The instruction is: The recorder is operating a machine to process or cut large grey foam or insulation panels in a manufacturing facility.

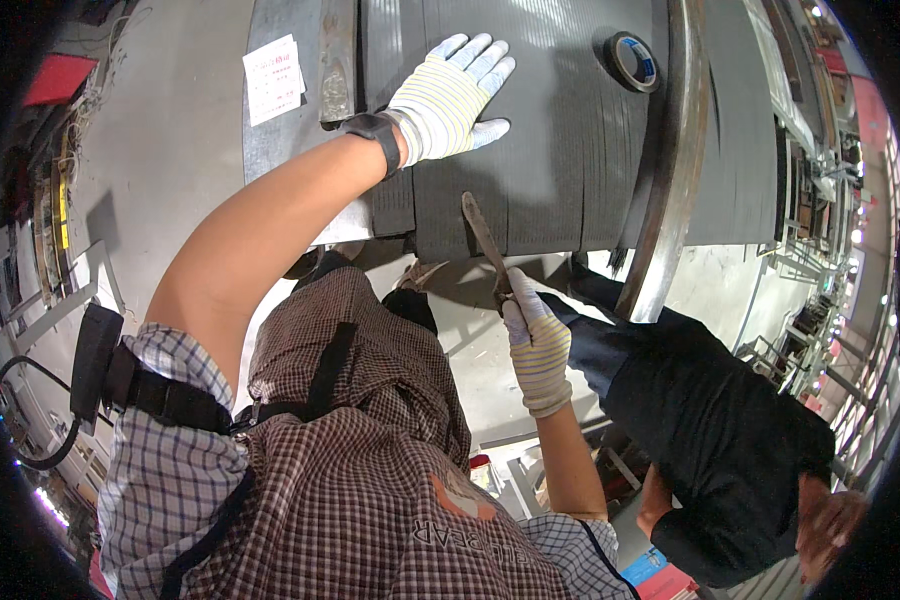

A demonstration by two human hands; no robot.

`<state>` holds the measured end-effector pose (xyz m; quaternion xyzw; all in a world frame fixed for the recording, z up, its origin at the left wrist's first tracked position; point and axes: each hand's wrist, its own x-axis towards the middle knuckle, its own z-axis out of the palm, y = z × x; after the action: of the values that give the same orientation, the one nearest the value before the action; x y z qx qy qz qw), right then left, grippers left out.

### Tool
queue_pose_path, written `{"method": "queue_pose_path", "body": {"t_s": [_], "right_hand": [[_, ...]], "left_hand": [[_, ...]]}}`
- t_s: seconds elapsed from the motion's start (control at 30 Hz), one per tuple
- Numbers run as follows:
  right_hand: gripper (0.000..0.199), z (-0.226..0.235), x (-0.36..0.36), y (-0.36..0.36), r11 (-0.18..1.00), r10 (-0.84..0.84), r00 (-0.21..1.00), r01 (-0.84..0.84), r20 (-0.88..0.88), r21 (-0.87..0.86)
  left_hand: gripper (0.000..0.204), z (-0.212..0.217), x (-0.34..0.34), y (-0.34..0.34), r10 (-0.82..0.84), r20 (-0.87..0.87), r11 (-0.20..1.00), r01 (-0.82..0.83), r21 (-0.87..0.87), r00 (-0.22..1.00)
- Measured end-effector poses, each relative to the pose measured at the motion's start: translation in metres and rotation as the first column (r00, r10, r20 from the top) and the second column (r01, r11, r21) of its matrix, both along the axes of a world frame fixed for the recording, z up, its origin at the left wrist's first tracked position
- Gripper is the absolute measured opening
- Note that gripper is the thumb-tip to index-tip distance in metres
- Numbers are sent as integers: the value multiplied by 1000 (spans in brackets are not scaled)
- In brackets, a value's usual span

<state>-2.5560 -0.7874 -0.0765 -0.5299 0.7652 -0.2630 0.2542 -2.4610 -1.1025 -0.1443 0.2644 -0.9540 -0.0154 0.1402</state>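
My left hand [452,105], in a white glove with yellow stripes, lies flat with its fingers spread on a stack of dark grey ribbed sheets [545,165]. Near the front edge of that stack, my right hand [538,350], gloved the same way, is closed around the handle of a knife [485,236]. Its narrow, worn blade points away from me, the rounded tip over the sheets' near part. Whether the blade touches them I cannot tell. Fine parallel slits or ridges run along the stack toward me.
A roll of tape [649,66] sits at the far right of the stack. A curved metal bar [678,160] runs along its right side. Paper slips [272,82] lie on the metal plate at left. Close on my right is another person in dark clothes [720,420].
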Motion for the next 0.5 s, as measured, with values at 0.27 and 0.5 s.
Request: {"method": "queue_pose_path", "body": {"t_s": [0.27,0.5], "right_hand": [[44,-3,-1,0,1000,3,1000,-3,13,-13],[45,-4,3,1,999,42,998,-41,-49,17]], "left_hand": [[77,0,1,-1,-1,-8,1000,1,10,1000],[77,-1,-1,0,-5,-23,1000,6,11,1000]]}}
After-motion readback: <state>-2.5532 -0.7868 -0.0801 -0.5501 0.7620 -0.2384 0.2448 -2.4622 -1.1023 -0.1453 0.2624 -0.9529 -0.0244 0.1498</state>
